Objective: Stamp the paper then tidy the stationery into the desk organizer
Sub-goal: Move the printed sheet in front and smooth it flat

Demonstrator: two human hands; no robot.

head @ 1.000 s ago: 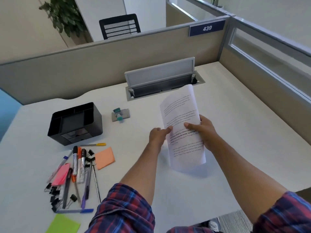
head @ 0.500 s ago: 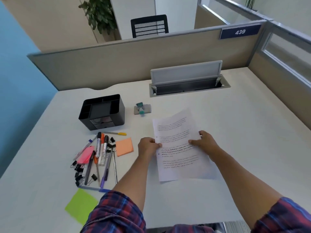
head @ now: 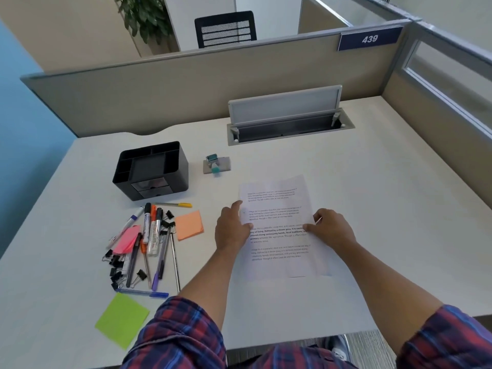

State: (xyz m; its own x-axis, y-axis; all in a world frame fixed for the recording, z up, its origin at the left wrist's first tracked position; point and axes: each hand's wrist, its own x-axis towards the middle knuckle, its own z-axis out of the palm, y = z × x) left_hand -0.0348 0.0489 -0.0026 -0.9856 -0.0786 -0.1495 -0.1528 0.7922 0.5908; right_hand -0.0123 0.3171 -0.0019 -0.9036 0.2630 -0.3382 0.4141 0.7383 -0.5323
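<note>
The paper [head: 279, 227], held up off the worktop [head: 372, 209] a second ago, is now lying flat on it. The left hand [head: 233, 230] is pressing its left edge with extended fingers, and the right hand [head: 331, 227] is resting curled fingers on its right edge. The stamp [head: 215, 165] is waiting untouched beside the organizer [head: 151, 170], so stamping looks next.

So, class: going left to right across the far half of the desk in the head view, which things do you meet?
Black desk organizer → stamp → open cable tray.
</note>
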